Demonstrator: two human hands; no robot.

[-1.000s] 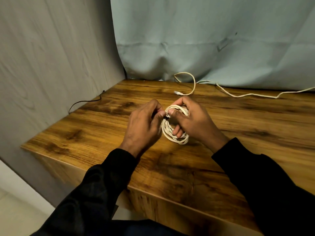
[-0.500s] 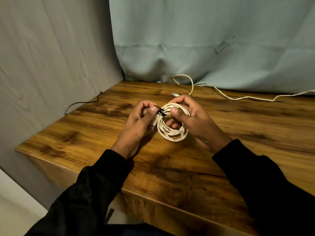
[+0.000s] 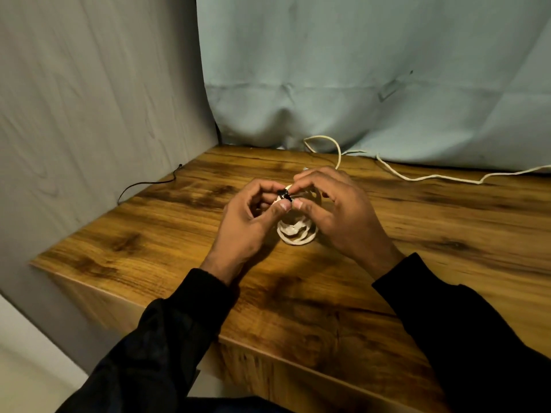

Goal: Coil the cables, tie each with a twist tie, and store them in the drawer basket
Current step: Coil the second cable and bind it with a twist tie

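A coiled white cable (image 3: 295,234) is held upright between both hands above the wooden table (image 3: 298,293). A black twist tie (image 3: 283,194) sits at the top of the coil. My left hand (image 3: 247,225) and my right hand (image 3: 334,210) both pinch the tie between thumb and fingertips. Most of the coil's upper half is hidden behind my fingers. No drawer basket is in view.
A second white cable (image 3: 417,176) lies loose along the back of the table, looping near the blue cloth backdrop (image 3: 357,79). A thin black wire (image 3: 143,186) runs off the table's left edge by the grey wall.
Both hands have closed in on the black twist tie at the top of the coil, fingertips now meeting over it. The coil hangs lower below the fingers than before.
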